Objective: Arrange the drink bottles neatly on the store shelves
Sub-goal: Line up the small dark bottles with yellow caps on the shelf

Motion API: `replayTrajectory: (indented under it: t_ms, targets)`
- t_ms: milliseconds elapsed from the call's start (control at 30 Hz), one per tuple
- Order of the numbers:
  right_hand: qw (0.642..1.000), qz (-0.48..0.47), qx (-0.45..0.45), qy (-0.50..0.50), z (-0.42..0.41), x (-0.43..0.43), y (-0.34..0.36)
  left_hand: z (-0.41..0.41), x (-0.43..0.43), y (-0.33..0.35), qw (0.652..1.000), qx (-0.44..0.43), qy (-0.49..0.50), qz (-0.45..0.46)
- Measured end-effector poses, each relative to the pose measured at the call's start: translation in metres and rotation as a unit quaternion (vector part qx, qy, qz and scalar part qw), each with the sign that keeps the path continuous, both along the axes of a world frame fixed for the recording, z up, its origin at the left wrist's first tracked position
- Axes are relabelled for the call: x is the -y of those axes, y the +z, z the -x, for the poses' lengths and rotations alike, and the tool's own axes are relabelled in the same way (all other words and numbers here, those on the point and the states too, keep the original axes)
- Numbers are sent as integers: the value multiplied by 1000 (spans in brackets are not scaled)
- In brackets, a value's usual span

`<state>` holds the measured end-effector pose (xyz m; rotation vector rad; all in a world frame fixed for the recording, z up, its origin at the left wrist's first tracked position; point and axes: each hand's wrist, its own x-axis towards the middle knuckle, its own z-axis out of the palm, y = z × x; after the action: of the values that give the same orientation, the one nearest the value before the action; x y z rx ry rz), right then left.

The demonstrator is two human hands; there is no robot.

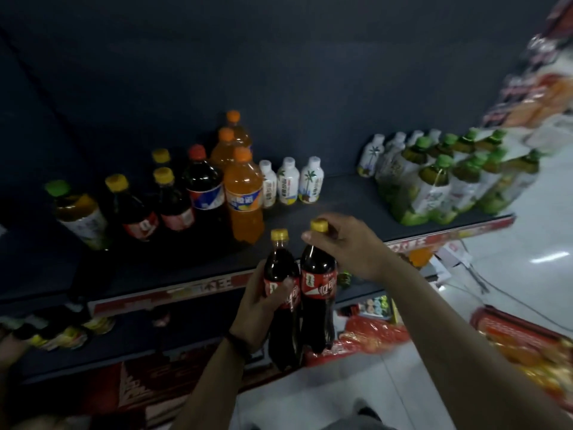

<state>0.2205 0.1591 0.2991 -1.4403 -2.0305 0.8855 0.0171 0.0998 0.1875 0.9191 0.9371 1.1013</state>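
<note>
Dark cola fills both bottles I hold in front of the shelf edge (434, 234), touching side by side. My left hand (263, 308) wraps the label of the left cola bottle (280, 268); my right hand (347, 243) pinches the yellow cap of the right cola bottle (317, 274). At eleven o'clock stands an orange soda bottle (243, 193); at two o'clock, shrink-wrapped green-capped tea bottles (449, 178).

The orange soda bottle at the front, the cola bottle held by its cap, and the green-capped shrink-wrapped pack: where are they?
orange soda bottle (244, 197), head view, on its label.
cola bottle (318, 282), head view, on its red label.
green-capped pack (434, 193), head view, on a front bottle's label.
</note>
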Motion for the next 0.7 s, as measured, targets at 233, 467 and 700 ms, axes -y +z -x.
replayTrajectory:
  t_ms: [233,467,700]
  targets:
    - [997,19,54,42,-50,7,-47,-56,33,-37,995,-86,48,21]
    - [988,90,8,126,-42,21,-150,-61,88,-100,950,-230,191,92]
    - [980,128,-11,151,43,43,-242,25,106,-163,917,-248,267,163]
